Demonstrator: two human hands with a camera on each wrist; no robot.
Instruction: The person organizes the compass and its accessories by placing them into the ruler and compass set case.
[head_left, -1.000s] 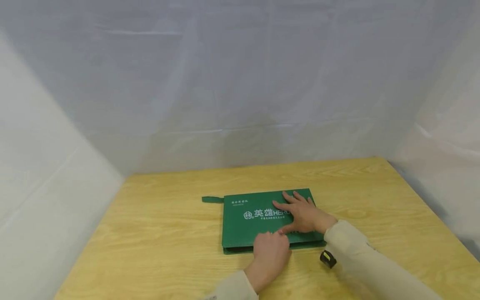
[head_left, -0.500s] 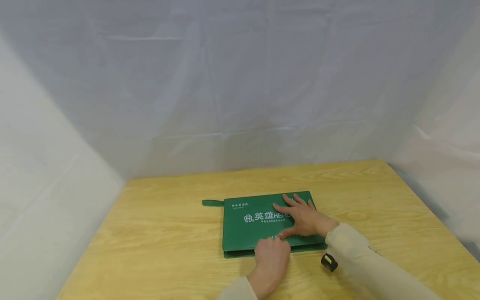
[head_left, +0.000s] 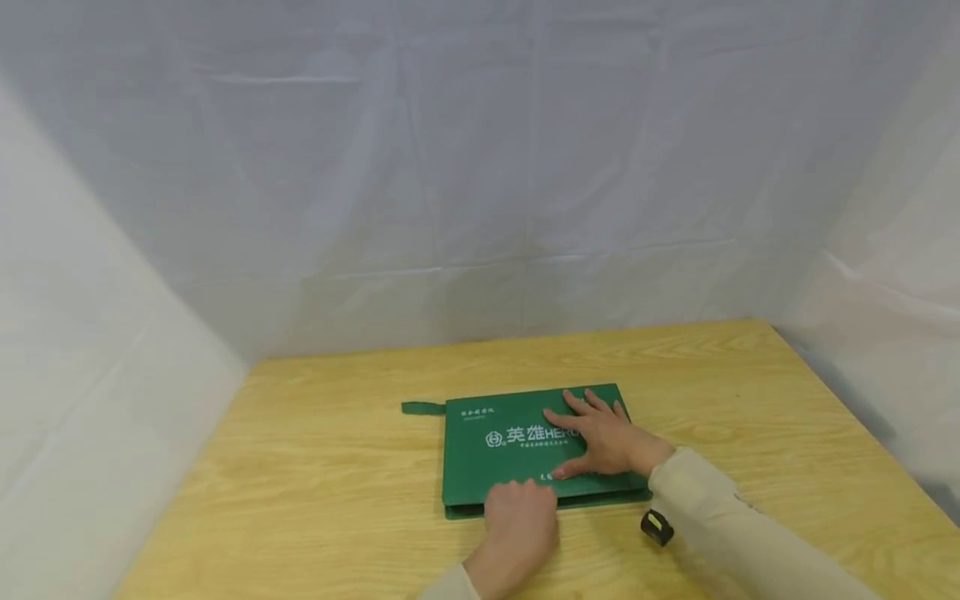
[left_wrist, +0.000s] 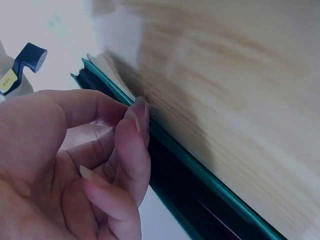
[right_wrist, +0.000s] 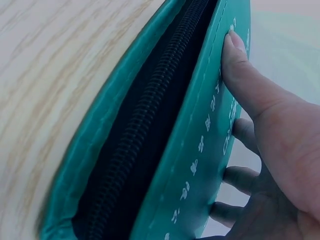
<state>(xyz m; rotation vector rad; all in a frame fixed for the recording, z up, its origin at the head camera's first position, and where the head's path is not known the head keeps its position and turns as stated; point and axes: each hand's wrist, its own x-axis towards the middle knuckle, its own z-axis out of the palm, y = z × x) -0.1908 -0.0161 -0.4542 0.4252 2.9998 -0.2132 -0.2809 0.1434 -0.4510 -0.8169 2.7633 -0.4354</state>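
Observation:
A green zippered case (head_left: 468, 458) with white lettering lies flat on the table, its front edge toward me. At that edge my left hand (head_left: 520, 521) has its fingers curled; in the left wrist view the thumb and fingertips pinch together at the zipper, hiding the zipper pull. My right hand (head_left: 606, 437) lies spread on the right part of the cover, thumb near the front edge. Dark zipper teeth (right_wrist: 145, 110) run meshed between the two green covers in the right wrist view.
A short green strap (head_left: 422, 408) sticks out from the case's left back corner. The wooden table (head_left: 322, 475) extends around it, with a white sheet (head_left: 480, 167) hanging behind and at both sides. A black camera (head_left: 657, 527) sits under the right wrist.
My left hand has slid a little to the left along the case's front edge, apart from the right thumb. The right hand and the case stay in place.

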